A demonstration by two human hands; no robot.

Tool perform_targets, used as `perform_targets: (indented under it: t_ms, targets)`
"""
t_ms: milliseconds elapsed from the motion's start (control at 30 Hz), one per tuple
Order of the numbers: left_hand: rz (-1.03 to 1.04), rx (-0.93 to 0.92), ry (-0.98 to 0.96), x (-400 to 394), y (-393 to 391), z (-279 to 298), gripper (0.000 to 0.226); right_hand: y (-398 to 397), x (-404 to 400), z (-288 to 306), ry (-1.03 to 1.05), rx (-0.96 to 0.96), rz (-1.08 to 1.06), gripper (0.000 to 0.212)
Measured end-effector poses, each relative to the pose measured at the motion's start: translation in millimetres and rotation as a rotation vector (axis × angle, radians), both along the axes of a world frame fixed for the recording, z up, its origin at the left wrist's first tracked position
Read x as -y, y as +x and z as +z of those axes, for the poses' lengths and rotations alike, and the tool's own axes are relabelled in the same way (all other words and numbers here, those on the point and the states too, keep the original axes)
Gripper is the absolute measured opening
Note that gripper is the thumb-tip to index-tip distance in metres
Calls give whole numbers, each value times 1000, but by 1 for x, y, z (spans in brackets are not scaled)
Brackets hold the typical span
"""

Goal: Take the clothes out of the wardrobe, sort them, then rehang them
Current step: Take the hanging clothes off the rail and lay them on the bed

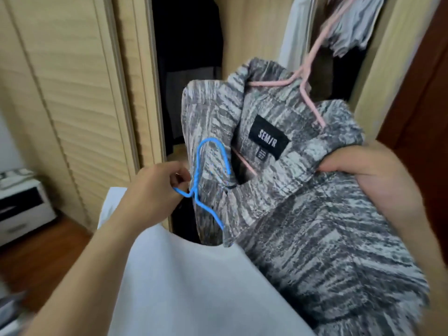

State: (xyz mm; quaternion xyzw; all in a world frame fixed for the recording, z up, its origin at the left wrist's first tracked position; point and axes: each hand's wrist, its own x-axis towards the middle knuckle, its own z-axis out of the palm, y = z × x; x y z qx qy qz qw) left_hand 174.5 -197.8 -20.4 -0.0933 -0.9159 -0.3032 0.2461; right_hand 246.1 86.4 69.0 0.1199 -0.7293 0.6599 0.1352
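Observation:
A grey and white patterned shirt (303, 195) with a black label hangs on a pink hanger (308, 76), held up in front of the open wardrobe (189, 69). My right hand (373, 180) grips the shirt's shoulder at the right. My left hand (157, 190) pinches a blue wire hanger (208, 180) beside the shirt's left shoulder. A white garment (194, 287) hangs from the blue hanger below my left forearm.
A louvred wooden wardrobe door (68, 93) stands at the left. Dark clothes hang inside the wardrobe; grey garments (351, 27) hang at the top right. A white bedside cabinet (21, 209) sits on the wooden floor at the lower left. A brown door (424, 105) is at right.

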Motion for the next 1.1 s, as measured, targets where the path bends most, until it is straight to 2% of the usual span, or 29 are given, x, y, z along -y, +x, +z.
perform_targets:
  t_ms: [67,133,233,333,400,434,467,534,567,600,667,800,900,1000,1101]
  targets:
    - [25,96,-37,4,18,-23,22,11,-13,-22,11,105,-18,51]
    - [84,235,-89,13,28,-46,23,12,-26,-53,161,167,-95,36]
    - [289,453,-99,45,37,-75,19,6,-51,-97,288,318,-201,11]
    - [483,637,-103,86,41,-96,17,7,-71,-133,263,441,-236,14]
    - [468,748,-60,93,49,-97,19,8,-75,-150,211,480,-241,19]
    - [388,808,86,88,57,-93,17,10,-72,-156,176,487,-224,20]
    - [297,882,337,78,67,-89,14,15,-63,-161,173,495,-198,20]
    - [80,1010,896,47,91,-83,24,26,-39,-176,213,488,-132,24]
    - [-10,1032,1096,29,101,-82,28,31,-25,-184,226,473,-78,28]
    - [-74,1041,1227,9,107,-82,29,35,-13,-190,236,459,-32,31]
    - [-154,1013,1369,-26,111,-87,23,38,7,-196,240,410,16,33]
    - [-171,929,1455,-91,103,-95,14,35,42,-194,235,301,24,16]
    - [-162,937,1536,-115,99,-95,22,33,55,-209,308,283,37,43]
    - [-23,877,1516,-129,96,-112,23,37,54,-227,357,299,37,47]
    - [68,734,1653,-148,98,-139,29,38,49,-243,389,310,71,51]
